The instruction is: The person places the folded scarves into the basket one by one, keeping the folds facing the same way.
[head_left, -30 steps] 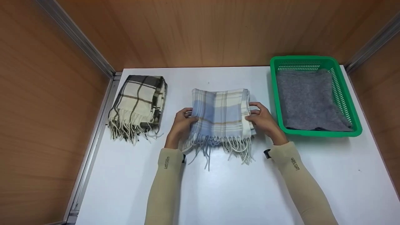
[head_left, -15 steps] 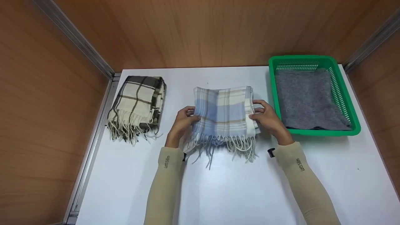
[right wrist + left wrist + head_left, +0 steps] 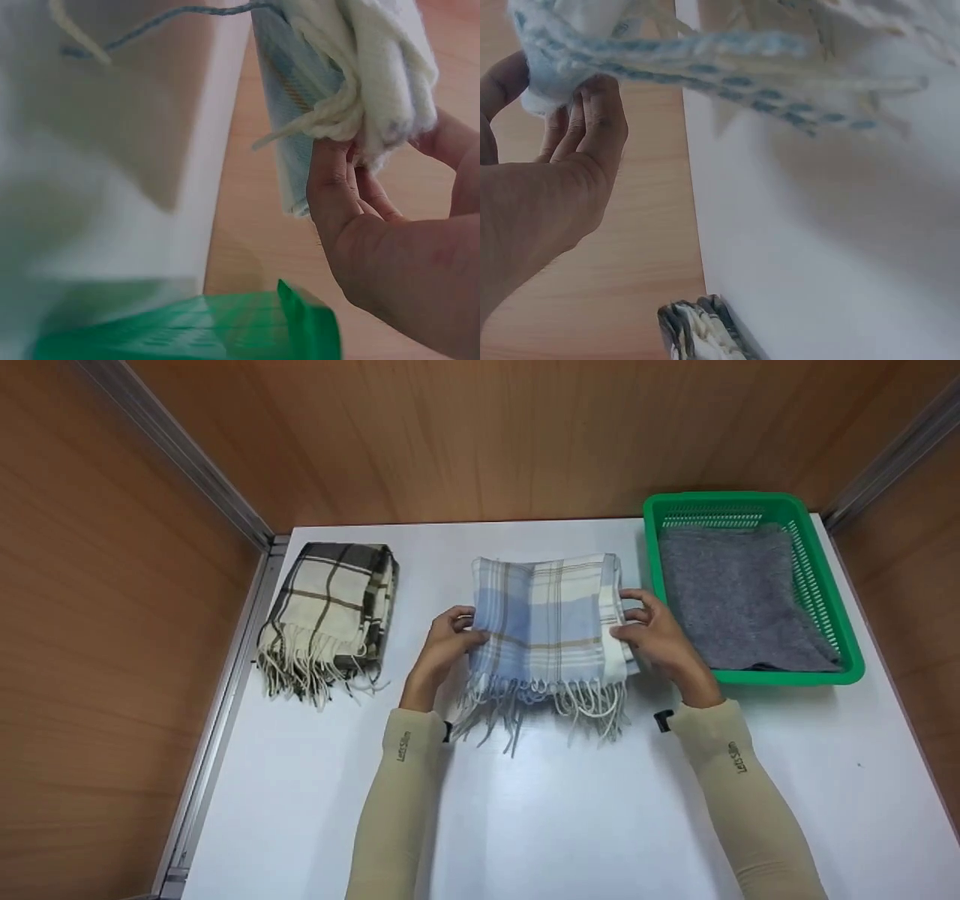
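Since approx. 1 s ago the blue-and-white scarf point(image 3: 562, 622) has shifted right & farther from the person, both hands w/ it; the black-and-cream scarf point(image 3: 326, 592) & green basket point(image 3: 757, 678) haven't moved on the table point(image 3: 540, 810).

Step in hand looks like carrying the folded scarf: L hand point(image 3: 441, 649) pinches its L edge, thumb on top, fingers behind; R hand point(image 3: 660, 637) grips the R edge the same way. Scarf's btw the two, apparently off the table, R hand near the basket's side. Next move prob. calls for even tension & both pinches kept firm, so the layers don't slip.

Materials: scarf is soft, slightly fuzzy woven cloth, pale blue/white plaid w/ thin tan lines, folded approx. square, a shallow crease down the mid.; twisted fringe point(image 3: 589, 697) dangles nearest the person. R wrist view shows thick, rounded fold layers. Basket: rigid plastic, perforated walls, w/ matte grey cloth point(image 3: 735, 592) lying flat inside. Black-and-cream scarf: folded, checked, fringed too.
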Demonstrator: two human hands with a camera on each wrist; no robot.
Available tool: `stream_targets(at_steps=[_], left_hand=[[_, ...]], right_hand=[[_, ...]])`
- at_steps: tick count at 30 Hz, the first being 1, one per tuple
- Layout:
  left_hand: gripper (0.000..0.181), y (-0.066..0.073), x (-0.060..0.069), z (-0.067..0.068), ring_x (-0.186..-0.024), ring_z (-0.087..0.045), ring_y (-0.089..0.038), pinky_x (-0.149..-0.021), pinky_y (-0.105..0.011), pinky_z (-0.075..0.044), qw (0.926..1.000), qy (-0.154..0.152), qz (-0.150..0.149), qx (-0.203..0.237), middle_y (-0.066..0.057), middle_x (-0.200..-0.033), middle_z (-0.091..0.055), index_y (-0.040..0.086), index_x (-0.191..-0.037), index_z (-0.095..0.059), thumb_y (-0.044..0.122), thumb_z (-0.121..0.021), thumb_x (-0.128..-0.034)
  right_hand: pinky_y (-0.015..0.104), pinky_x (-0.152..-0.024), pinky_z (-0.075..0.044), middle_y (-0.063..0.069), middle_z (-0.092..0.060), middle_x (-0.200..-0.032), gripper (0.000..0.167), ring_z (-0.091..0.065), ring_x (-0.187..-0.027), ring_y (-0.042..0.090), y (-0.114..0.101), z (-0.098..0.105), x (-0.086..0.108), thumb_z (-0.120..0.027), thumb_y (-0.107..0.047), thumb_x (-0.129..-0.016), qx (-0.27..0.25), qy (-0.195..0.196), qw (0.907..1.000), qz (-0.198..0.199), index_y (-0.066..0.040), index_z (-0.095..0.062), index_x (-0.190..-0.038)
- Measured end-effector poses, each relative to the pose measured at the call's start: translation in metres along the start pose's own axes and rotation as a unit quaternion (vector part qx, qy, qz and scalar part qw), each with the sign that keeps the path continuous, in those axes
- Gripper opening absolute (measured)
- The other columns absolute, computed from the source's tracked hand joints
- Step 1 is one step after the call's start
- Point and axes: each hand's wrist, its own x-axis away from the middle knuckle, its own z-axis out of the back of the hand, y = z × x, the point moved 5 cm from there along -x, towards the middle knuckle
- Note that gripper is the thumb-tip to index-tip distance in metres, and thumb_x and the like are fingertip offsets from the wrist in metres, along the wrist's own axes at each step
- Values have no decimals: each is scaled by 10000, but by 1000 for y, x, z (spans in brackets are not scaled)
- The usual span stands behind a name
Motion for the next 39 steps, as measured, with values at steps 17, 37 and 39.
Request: stream_targets(at_steps=[17,37,39], left_hand=[[446,26,-5,-27,-1049,-685,-260,-841,-326,-552,9993,-88,-368,-21,-203,-1268,-669,-29,-1362,-586,-47,-698,-931],[480,42,-11,-57,-1030,-679,-243,-849,-336,-548,9974,-391,-609,51,-197,-1276,-661,-29,-1392,-566,-24,-704,-932],[479,44,-12,-59,-1023,-680,-242,-845,-332,-549,9971,-407,-649,41,-200,-1275,-665,-32,-1387,-569,-27,-704,-927]], right_hand=[[260,-804,-507,-7,-616,-1158,659,-616,-934,102,-24,30,10,-618,-46,-1040,588,176,9981,-40,-17,-305,-1619],[248,-787,-557,-72,-676,-1128,607,-672,-976,113,-38,59,25,-661,-69,-1043,386,259,9988,133,-93,-368,-1574],[243,-791,-563,-72,-680,-1132,601,-682,-981,110,-39,61,26,-669,-63,-1037,315,262,9990,165,-98,-378,-1563]])
